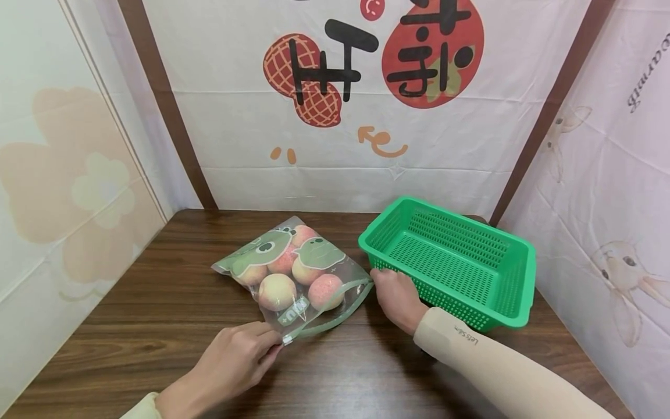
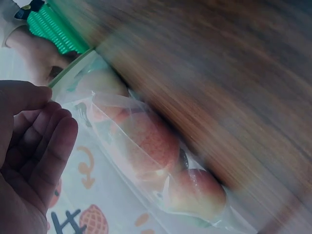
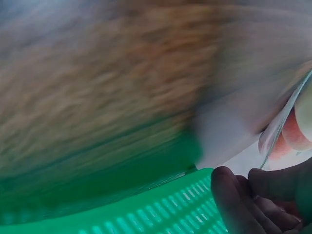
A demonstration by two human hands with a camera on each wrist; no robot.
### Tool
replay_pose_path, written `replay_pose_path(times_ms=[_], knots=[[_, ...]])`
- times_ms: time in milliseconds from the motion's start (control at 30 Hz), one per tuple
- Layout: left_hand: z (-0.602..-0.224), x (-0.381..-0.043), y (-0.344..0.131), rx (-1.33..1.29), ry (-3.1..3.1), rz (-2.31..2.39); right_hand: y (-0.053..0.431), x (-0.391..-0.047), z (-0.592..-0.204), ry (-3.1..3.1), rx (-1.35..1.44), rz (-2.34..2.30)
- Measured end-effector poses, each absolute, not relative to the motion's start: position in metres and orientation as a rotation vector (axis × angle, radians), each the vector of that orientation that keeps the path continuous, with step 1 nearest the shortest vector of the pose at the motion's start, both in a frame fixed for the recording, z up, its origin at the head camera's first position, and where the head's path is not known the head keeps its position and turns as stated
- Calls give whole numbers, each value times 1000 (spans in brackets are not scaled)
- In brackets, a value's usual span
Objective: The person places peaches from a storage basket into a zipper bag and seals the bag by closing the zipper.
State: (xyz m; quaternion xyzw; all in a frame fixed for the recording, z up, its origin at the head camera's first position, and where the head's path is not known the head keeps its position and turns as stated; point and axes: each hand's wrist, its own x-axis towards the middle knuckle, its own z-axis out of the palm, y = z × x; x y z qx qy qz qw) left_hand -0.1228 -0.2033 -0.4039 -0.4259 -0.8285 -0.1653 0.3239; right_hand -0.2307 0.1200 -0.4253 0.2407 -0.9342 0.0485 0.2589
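Observation:
A clear zip bag (image 1: 345,270) with green printed leaves lies on the table, its green-edged mouth toward me and parted. Inside are several red-and-yellow peaches (image 1: 277,292), also visible through the plastic in the left wrist view as blushed peaches (image 2: 148,146). My left hand (image 1: 230,355) pinches the near left corner of the mouth, by the white slider (image 1: 287,339). With the right hand (image 1: 398,297) I pinch the opposite corner, close beside the green basket (image 1: 445,262). In the right wrist view, thumb and fingers (image 3: 278,187) meet at the bag's edge.
The green perforated plastic basket stands at the right of the brown wooden table (image 1: 141,291), with no contents visible. A printed cloth (image 1: 235,116) hangs behind the table, and more patterned cloth closes in both sides.

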Motion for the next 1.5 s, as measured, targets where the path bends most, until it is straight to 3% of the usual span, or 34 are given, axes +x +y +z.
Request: replay_pose_path(times_ms=[733, 1500], knots=[[-404, -127, -218, -1112, -2165, -433, 130, -231, -432, -2382, 852, -116], [-405, -133, -262, -1187, -2276, -630, 131, -171, -408, -2580, 1032, -161]])
